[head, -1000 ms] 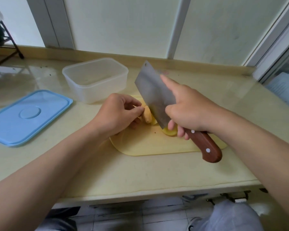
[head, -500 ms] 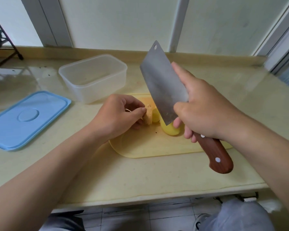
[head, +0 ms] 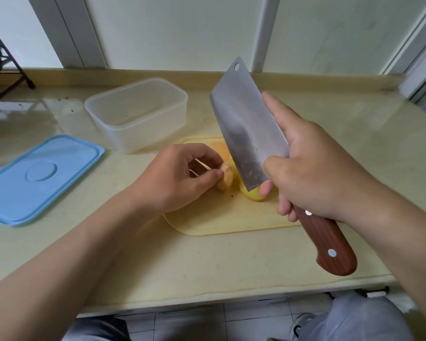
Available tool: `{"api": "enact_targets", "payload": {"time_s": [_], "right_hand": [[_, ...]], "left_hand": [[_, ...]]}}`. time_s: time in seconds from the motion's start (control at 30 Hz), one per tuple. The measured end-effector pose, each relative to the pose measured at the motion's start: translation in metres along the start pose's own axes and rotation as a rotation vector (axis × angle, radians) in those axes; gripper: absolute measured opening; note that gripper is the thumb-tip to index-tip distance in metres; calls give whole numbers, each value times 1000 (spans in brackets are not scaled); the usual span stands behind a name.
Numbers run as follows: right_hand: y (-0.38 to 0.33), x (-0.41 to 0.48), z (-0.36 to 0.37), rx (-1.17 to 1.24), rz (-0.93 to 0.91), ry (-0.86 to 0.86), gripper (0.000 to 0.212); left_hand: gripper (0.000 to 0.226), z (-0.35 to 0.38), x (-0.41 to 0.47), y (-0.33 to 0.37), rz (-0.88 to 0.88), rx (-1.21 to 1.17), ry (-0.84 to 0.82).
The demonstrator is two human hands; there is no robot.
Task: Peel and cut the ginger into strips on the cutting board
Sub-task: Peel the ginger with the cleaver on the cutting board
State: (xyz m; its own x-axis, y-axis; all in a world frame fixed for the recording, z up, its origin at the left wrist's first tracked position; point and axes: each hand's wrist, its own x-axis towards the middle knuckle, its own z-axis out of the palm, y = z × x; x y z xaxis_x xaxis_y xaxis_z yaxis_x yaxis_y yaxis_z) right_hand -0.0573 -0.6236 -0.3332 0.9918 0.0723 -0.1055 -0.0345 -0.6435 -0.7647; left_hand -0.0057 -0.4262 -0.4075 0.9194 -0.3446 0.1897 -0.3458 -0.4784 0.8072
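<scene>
Left hand (head: 177, 179) pinches the ginger (head: 226, 179) on the board (head: 219, 217); I see the right hand (head: 315, 173) gripping the cleaver (head: 244, 129), blade tilted over the ginger.

home kitchen | counter (head: 207, 267) | cleaver (head: 244, 124) | cutting board (head: 219, 217) | food container (head: 138, 114)

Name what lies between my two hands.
In the head view: the ginger, pinched by the left hand, and the cleaver, gripped by the right hand.

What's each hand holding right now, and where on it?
Left hand pinches the ginger at its left end; right hand grips the cleaver where blade meets handle.
</scene>
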Motion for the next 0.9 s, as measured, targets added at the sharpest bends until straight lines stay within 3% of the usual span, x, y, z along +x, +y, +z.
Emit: {"api": "enact_targets", "payload": {"time_s": [0.2, 0.9], "right_hand": [[-3, -4, -3, 8, 28, -13, 99], [-12, -11, -2, -18, 80, -59, 98]], "left_hand": [[9, 3, -1, -2, 143, 81, 49], [10, 7, -1, -3, 129, 26, 70]]}}
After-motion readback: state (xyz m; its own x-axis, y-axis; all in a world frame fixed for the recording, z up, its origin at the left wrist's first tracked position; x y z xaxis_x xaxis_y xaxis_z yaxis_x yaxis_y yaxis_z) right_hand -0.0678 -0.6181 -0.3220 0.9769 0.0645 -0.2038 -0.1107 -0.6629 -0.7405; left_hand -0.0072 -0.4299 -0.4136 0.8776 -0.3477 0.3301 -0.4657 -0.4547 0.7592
